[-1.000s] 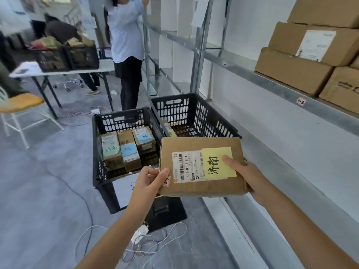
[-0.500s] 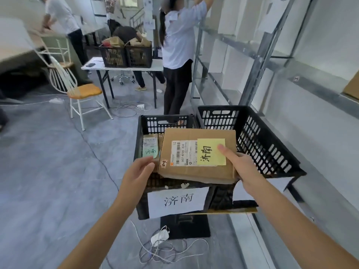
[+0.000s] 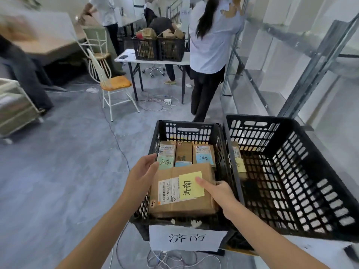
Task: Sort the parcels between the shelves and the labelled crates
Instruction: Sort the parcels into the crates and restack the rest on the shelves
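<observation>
A brown cardboard parcel with a yellow note and a white barcode label lies in the front of the left black crate, which carries a white paper label. My right hand holds the parcel's right edge, thumb on the yellow note. With fairly straight fingers, my left hand touches the parcel's far left corner over the crate's rim. Three small parcels stand at the back of this crate. The right black crate holds one small parcel.
A person in a light shirt stands just behind the crates at the metal shelf rack. A white chair and a table with two full crates stand further back. Cables lie on the floor under the crates.
The parcel came from in front of the shelf over to the left crate and down into its front part. My left hand's grip on its edge has loosened.
</observation>
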A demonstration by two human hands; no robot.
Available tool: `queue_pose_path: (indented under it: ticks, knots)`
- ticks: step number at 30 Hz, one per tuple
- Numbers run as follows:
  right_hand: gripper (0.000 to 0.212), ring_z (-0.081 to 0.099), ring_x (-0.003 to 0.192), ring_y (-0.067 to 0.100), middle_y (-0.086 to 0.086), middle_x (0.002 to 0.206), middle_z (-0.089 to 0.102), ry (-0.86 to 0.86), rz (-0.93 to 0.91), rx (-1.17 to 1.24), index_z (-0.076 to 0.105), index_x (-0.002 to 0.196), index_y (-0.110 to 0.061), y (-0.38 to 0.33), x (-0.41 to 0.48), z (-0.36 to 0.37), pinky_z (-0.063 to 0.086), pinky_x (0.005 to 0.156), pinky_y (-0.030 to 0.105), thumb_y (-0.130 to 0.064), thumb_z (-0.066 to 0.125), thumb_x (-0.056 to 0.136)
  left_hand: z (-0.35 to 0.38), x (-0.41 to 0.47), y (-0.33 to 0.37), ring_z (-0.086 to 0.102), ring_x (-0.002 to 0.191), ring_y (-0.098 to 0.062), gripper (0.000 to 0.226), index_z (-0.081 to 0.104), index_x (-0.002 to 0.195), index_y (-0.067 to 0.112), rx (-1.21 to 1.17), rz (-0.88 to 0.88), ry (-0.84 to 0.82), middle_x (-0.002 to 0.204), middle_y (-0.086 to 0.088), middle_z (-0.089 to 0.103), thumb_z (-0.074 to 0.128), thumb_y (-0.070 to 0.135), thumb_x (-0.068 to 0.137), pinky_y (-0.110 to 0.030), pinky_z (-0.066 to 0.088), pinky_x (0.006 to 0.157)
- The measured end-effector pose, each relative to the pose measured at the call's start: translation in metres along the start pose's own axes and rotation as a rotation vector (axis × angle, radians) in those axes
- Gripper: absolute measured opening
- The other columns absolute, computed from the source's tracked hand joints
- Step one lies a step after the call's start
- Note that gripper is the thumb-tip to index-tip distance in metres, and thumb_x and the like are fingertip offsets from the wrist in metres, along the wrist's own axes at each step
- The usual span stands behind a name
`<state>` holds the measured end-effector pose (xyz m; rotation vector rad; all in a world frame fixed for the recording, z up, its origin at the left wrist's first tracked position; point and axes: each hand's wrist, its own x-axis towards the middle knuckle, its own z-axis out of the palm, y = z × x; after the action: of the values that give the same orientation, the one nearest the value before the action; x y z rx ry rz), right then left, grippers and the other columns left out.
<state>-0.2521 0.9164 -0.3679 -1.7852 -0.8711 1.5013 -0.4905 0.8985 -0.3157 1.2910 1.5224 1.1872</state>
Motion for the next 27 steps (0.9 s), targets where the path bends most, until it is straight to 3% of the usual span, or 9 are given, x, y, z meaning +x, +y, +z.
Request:
queue_pose_path:
  ticks: [3, 8, 13, 18, 20, 23, 27]
  knots:
    - [0.077, 0.066, 0.101, 0.021, 0.007, 0.112, 0.071, -0.033, 0.077, -0.018, 0.062, 0.12, -0.005, 0.014, 0.017, 0.003, 0.052, 0.075, 0.031, -0.053, 0.087, 0.064, 0.006, 0.009, -0.003, 0.062, 0.096, 0.015, 0.029, 0.06, 0.129, 0.019, 0.016, -0.009, 0.016, 0.104, 0.024, 0.07, 0.053, 0.021, 0.101, 0.0, 0.045, 0.069]
    - [0.083, 0.059, 0.106, 0.021, 0.008, 0.127, 0.063, -0.08, 0.179, 0.019, 0.056, 0.128, -0.002, 0.02, 0.034, 0.016, 0.039, 0.06, 0.025, -0.049, 0.088, 0.067, 0.014, 0.023, -0.01, 0.062, 0.093, 0.017, 0.028, 0.06, 0.128, 0.019, 0.023, -0.023, 0.04, 0.106, 0.022, 0.067, 0.053, 0.02, 0.101, 0.0, 0.045, 0.068]
    - [0.081, 0.056, 0.085, 0.014, 0.004, 0.107, 0.062, -0.064, 0.267, 0.04, 0.051, 0.122, -0.002, 0.029, 0.042, 0.024, 0.036, 0.056, 0.024, -0.05, 0.087, 0.067, 0.013, 0.038, -0.02, 0.062, 0.096, 0.015, 0.029, 0.06, 0.129, 0.021, 0.021, -0.045, 0.036, 0.113, 0.019, 0.067, 0.053, 0.022, 0.101, 0.0, 0.045, 0.069]
    - [0.078, 0.066, 0.091, 0.023, 0.012, 0.107, 0.071, -0.023, 0.338, 0.082, 0.058, 0.122, -0.003, 0.039, 0.05, 0.03, 0.045, 0.056, 0.029, -0.044, 0.091, 0.064, 0.014, 0.065, -0.028, 0.062, 0.096, 0.015, 0.027, 0.061, 0.126, 0.021, -0.01, -0.05, -0.003, 0.112, 0.018, 0.068, 0.054, 0.021, 0.101, -0.002, 0.047, 0.071]
    - [0.077, 0.066, 0.093, 0.025, 0.012, 0.109, 0.071, -0.014, 0.358, 0.097, 0.058, 0.122, -0.003, 0.04, 0.053, 0.028, 0.049, 0.061, 0.032, -0.044, 0.09, 0.065, 0.016, 0.077, -0.031, 0.061, 0.103, 0.012, 0.028, 0.06, 0.127, 0.022, -0.019, -0.066, -0.036, 0.118, 0.015, 0.068, 0.054, 0.024, 0.101, -0.009, 0.05, 0.08]
    - [0.085, 0.064, 0.104, 0.03, 0.014, 0.115, 0.068, 0.0, 0.391, 0.114, 0.053, 0.129, -0.003, 0.048, 0.053, 0.028, 0.054, 0.088, 0.042, -0.046, 0.089, 0.065, 0.016, 0.095, -0.034, 0.061, 0.114, 0.0, 0.029, 0.06, 0.129, 0.025, -0.036, -0.088, -0.089, 0.124, 0.012, 0.066, 0.053, 0.026, 0.101, -0.03, 0.051, 0.098]
    - [0.103, 0.062, 0.109, 0.033, 0.016, 0.12, 0.065, 0.014, 0.44, 0.102, 0.037, 0.141, -0.005, 0.054, 0.058, 0.03, 0.051, 0.098, 0.048, -0.052, 0.088, 0.064, 0.015, 0.117, -0.034, 0.062, 0.115, -0.004, 0.026, 0.06, 0.126, 0.029, -0.05, -0.082, -0.165, 0.122, 0.014, 0.067, 0.053, 0.028, 0.101, -0.034, 0.053, 0.097]
